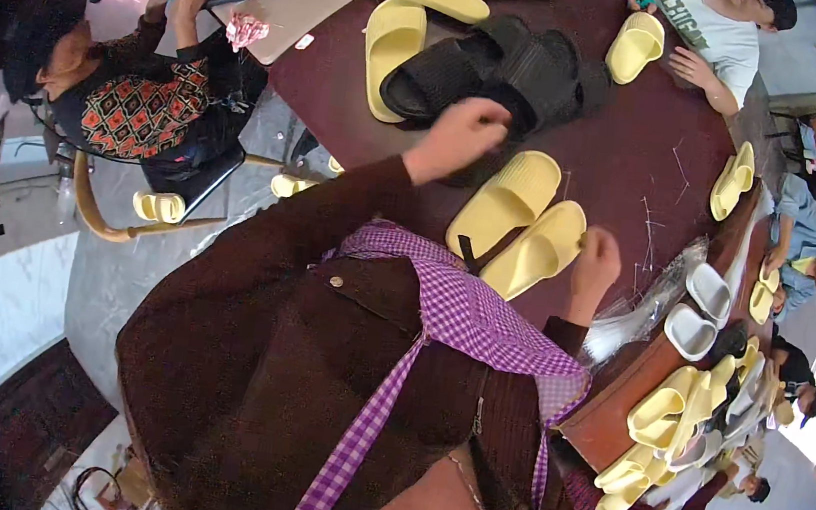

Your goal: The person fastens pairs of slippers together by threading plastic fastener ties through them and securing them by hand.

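Observation:
A pair of yellow slippers (517, 222) lies in front of me on the dark red tabletop, a short black strip (470, 252) against the left one. My left hand (461, 138) hangs just above them, beside the black slippers, its fingers curled in. Anything inside that curl is too small or hidden to make out. To the right of the pair, close to the right slipper's edge, my right hand (597, 265) is closed with fingertips pinched together. What it may hold does not show. Several black slippers (490, 68) lie piled beyond my left hand.
More yellow slippers (391, 57) lie at the far side. Thin pale threads (648, 237) and clear plastic wrap (647, 318) are on the right. Yellow and grey slippers (665, 405) crowd the right-hand bench. Co-workers sit at the left (143, 109) and far right (723, 49).

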The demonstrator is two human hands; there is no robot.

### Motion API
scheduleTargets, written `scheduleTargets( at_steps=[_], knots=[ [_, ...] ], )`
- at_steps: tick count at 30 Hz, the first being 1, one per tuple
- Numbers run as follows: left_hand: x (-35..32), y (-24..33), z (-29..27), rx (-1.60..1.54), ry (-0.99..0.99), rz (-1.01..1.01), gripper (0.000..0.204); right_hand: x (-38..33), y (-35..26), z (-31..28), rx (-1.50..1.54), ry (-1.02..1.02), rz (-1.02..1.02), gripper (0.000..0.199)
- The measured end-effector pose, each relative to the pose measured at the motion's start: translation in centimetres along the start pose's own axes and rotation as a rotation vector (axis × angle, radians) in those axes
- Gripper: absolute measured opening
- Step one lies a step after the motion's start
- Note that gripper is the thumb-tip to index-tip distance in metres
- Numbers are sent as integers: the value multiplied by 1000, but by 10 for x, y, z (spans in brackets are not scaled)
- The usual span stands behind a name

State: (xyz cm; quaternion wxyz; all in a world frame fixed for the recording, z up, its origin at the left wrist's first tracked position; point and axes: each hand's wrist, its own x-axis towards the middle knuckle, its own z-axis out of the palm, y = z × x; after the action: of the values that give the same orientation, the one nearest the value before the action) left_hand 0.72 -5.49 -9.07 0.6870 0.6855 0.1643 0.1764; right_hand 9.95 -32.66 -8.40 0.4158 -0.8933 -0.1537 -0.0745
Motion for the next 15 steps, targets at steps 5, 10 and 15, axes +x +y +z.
scheduleTargets(
  at_steps=[5,10,15],
  knots=[
    [-6,-44,-61,349,199,-30,36,-53,23,27,102,-727,365,26],
    [-25,-73,-55,301,89,-179,45,-59,37,84,4,-330,222,34],
    [-33,-68,-33,374,44,-133,50,-48,15,84,-202,-275,197,33]
  ],
)
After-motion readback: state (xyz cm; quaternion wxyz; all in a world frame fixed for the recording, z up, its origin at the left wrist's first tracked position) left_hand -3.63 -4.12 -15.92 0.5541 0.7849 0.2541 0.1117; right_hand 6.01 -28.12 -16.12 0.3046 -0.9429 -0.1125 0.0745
